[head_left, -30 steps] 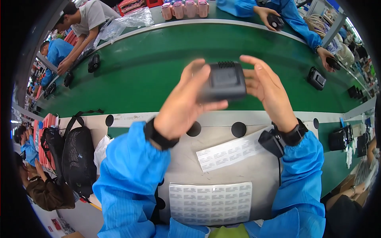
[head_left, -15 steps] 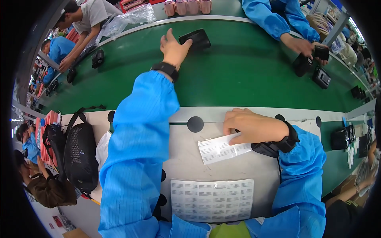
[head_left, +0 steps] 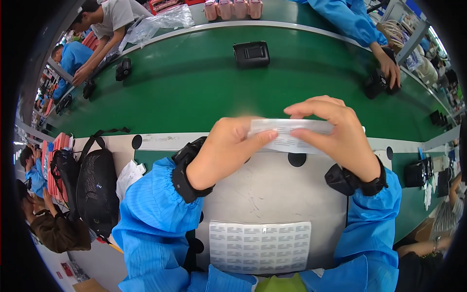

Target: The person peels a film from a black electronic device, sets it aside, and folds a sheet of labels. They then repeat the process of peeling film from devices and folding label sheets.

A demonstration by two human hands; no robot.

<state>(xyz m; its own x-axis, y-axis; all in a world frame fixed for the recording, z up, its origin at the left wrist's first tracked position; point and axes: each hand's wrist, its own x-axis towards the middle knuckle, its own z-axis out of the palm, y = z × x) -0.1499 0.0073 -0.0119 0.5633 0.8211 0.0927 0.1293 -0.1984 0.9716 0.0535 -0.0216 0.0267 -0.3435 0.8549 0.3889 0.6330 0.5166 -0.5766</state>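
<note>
A white strip of printed labels (head_left: 287, 138) is raised over the near edge of the green work surface, stretched between my two hands. My left hand (head_left: 226, 148) pinches its left end, thumb lying on the front. My right hand (head_left: 340, 129) has the other end, its thumb across the strip and its index finger bent above the top edge; its remaining fingers are partly hidden. Flat on the pale table in front of me lies a larger sheet of labels (head_left: 260, 246). Beyond my hands, on the green surface, sits a black boxy device (head_left: 251, 54).
Black mesh bags (head_left: 99, 192) stand at the left beside a crumpled white cloth (head_left: 130, 176). Another black device (head_left: 123, 69) lies far left. A co-worker's hand (head_left: 389, 68) touches black devices at the far right. Pink packs (head_left: 233, 9) stand at the back.
My left hand has left the black device and come back to the label strip. My right hand has lifted the strip off the table. The device now lies slightly farther right, turned.
</note>
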